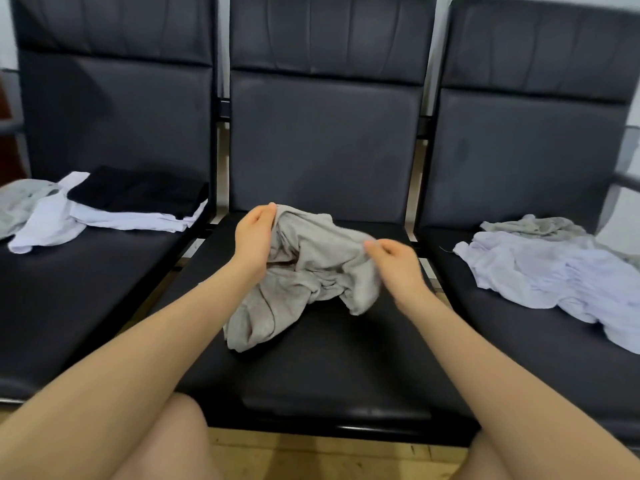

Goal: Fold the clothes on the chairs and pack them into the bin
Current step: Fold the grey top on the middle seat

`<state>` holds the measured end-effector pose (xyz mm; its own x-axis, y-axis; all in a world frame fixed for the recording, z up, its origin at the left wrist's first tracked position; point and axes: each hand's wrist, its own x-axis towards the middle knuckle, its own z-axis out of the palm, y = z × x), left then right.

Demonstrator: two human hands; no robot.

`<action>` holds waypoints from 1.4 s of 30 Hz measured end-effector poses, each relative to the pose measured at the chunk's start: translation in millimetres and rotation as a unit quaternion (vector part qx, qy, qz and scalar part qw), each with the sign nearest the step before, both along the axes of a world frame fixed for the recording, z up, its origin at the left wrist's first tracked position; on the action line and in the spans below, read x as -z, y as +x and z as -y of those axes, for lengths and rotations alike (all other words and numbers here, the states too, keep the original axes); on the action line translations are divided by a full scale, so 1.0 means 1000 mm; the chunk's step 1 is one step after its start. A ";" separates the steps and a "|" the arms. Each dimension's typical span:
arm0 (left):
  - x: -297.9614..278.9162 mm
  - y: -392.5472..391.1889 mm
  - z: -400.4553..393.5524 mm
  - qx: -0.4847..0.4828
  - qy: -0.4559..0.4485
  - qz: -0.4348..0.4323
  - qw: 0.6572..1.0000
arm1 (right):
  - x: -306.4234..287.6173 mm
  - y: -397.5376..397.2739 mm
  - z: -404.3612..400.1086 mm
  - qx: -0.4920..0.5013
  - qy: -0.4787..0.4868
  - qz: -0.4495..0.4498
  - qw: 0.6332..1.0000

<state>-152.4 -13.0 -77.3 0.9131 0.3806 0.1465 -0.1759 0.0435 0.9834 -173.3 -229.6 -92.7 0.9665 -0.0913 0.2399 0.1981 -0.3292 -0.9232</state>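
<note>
A crumpled grey garment [304, 271] hangs over the middle chair seat [329, 368], its lower end touching the seat. My left hand [254, 235] grips its upper left edge. My right hand [393, 263] pinches the cloth at its right side. On the left chair a folded black garment [138, 192] lies on white cloth [135, 220], with a loose white piece [48, 223] and a grey piece [19, 202] beside it. A heap of white clothes [547, 275] and a grey garment [535, 225] lies unfolded on the right chair. No bin is in view.
Three black padded chairs stand side by side with high backrests [325, 126]. Narrow gaps with metal frame bars separate the seats. A wooden floor [329, 459] shows below the middle seat's front edge, between my knees.
</note>
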 end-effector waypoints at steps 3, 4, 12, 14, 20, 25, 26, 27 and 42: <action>-0.009 -0.006 -0.004 -0.003 0.018 0.013 1.000 | -0.014 0.000 0.016 0.031 0.150 -0.037 0.987; -0.011 -0.008 -0.003 0.001 0.038 0.020 0.999 | -0.017 -0.001 0.018 0.033 0.145 -0.035 0.988; -0.023 -0.023 0.000 0.052 0.182 0.042 0.981 | -0.018 -0.012 0.030 -0.010 -0.007 0.055 0.998; -0.012 -0.027 -0.003 0.110 0.292 0.018 0.950 | -0.010 -0.019 0.033 -0.066 -0.100 0.061 0.991; 0.029 -0.040 -0.020 0.261 0.487 -0.166 0.817 | 0.007 -0.037 0.054 -0.261 -0.215 -0.122 0.933; 0.032 -0.048 -0.011 0.171 0.515 -0.089 0.835 | 0.007 -0.040 0.067 -0.159 -0.145 -0.107 0.971; 0.030 -0.049 -0.007 0.144 0.521 -0.049 0.840 | 0.006 -0.038 0.071 -0.114 -0.117 -0.088 0.983; 0.028 -0.049 -0.003 0.119 0.523 -0.012 0.844 | 0.006 -0.035 0.075 -0.073 -0.115 -0.080 0.987; 0.023 -0.021 0.052 0.058 0.660 0.053 0.747 | 0.019 -0.029 0.069 -0.028 -0.273 -0.100 0.956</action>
